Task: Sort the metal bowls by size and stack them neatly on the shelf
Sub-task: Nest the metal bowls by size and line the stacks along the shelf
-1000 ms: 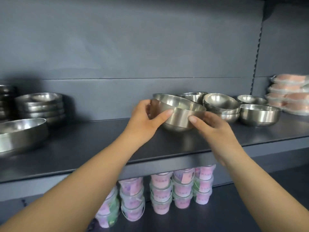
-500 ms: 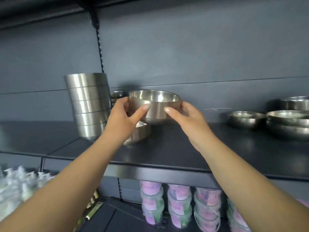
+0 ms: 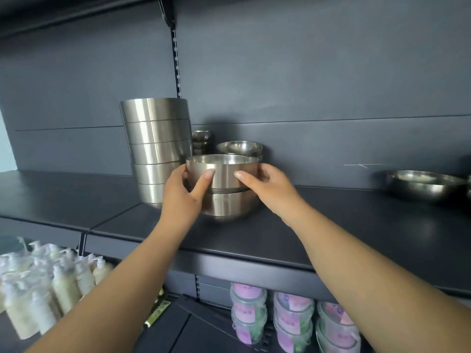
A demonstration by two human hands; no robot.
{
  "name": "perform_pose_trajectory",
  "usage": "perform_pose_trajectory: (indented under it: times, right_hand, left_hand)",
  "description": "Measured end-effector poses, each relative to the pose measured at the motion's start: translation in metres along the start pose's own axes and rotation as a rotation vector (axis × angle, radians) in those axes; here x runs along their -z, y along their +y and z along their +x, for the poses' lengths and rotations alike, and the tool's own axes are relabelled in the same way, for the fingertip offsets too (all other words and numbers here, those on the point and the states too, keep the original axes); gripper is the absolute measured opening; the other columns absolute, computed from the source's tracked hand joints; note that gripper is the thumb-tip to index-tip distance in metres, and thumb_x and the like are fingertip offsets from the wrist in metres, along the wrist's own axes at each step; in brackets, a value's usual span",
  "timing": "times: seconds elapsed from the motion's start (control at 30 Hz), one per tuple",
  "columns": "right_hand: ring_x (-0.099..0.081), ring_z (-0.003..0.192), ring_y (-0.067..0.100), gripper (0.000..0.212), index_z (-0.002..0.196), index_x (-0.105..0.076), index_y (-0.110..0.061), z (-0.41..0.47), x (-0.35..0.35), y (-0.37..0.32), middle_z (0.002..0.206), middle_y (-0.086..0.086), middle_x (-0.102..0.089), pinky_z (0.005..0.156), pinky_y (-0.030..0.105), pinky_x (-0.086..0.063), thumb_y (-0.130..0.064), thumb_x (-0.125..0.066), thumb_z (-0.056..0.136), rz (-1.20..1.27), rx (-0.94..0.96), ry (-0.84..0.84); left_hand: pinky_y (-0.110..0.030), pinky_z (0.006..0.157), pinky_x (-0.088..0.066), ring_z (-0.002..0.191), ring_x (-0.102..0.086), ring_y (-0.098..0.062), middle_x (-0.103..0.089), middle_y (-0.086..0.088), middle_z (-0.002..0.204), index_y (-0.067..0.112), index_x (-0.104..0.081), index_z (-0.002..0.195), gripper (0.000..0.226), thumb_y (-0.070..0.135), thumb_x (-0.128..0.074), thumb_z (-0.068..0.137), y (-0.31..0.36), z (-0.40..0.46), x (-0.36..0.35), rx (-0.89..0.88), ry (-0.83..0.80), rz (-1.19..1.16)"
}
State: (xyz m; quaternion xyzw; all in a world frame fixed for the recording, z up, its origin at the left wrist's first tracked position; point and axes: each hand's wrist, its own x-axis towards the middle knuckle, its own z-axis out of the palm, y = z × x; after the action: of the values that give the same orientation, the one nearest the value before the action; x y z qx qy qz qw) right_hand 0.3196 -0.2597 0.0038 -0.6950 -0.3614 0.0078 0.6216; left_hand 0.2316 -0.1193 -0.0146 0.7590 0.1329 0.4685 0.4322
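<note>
Both hands, left (image 3: pixel 182 197) and right (image 3: pixel 267 186), grip pinching the bowl (image 3: pixel 221 170) from either side, nest it squarely into its match (image 3: pixel 229 206) on the shelf (image 3: pixel 331 225).

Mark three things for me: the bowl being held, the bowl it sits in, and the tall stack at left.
held bowl (image 3: pixel 224 171), head view, front wall between the thumbs.
lower bowl (image 3: pixel 229 203), head view, front wall below the held bowl.
tall stack (image 3: pixel 156 131), head view, side of its second bowl from the top.

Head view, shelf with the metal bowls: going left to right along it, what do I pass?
Tall stack of bowls → left hand → held bowl, seated on the bowl beneath → right hand → wide shallow bowl at far right.
</note>
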Motion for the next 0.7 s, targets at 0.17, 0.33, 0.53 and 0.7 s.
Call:
perform_pose_trajectory:
  times: [0.17, 0.33, 0.53, 0.7]
  right_hand:
    - [-0.061, 0.106, 0.009, 0.049, 0.109, -0.059, -0.028, -0.003, -0.002, 0.006, 0.113, -0.011, -0.065, 0.096, 0.033, -0.048, -0.050, -0.067, 0.066, -0.039, -0.004, 0.011]
    - [-0.060, 0.107, 0.007, 0.055, 0.111, -0.059, -0.027, -0.005, -0.003, 0.008, 0.112, -0.013, -0.065, 0.099, 0.036, -0.047, -0.051, -0.067, 0.063, -0.015, -0.010, 0.010]
    - [-0.058, 0.112, 0.007, 0.057, 0.109, -0.061, -0.031, -0.014, -0.003, 0.010, 0.115, -0.013, -0.065, 0.102, 0.036, -0.044, -0.056, -0.065, 0.058, -0.080, -0.042, -0.011]
    - [-0.056, 0.106, 0.009, 0.033, 0.112, -0.062, -0.019, -0.030, 0.009, 0.000, 0.107, -0.014, -0.061, 0.100, 0.027, -0.041, -0.038, -0.058, 0.086, -0.155, -0.129, -0.004]
  left_hand:
    - [-0.018, 0.097, -0.030, 0.127, -0.042, -0.018, -0.043, -0.009, 0.137, 0.008, -0.034, 0.138, 0.058, 0.032, -0.053, 0.089, -0.011, -0.007, -0.012, 0.025, 0.030, -0.078]
    - [-0.013, 0.091, -0.036, 0.112, -0.046, -0.011, -0.049, -0.006, 0.129, 0.008, -0.038, 0.134, 0.058, 0.034, -0.059, 0.086, -0.015, -0.004, -0.011, 0.013, 0.000, -0.122]
    - [-0.032, 0.103, -0.040, 0.114, -0.054, -0.010, -0.058, -0.004, 0.123, 0.017, -0.048, 0.124, 0.055, 0.047, -0.057, 0.078, -0.014, -0.005, -0.009, 0.026, -0.041, -0.102]
    - [-0.024, 0.112, -0.024, 0.133, -0.038, -0.014, -0.042, -0.007, 0.143, 0.007, -0.038, 0.137, 0.057, 0.037, -0.051, 0.091, -0.003, -0.016, -0.003, -0.065, 0.039, 0.035]
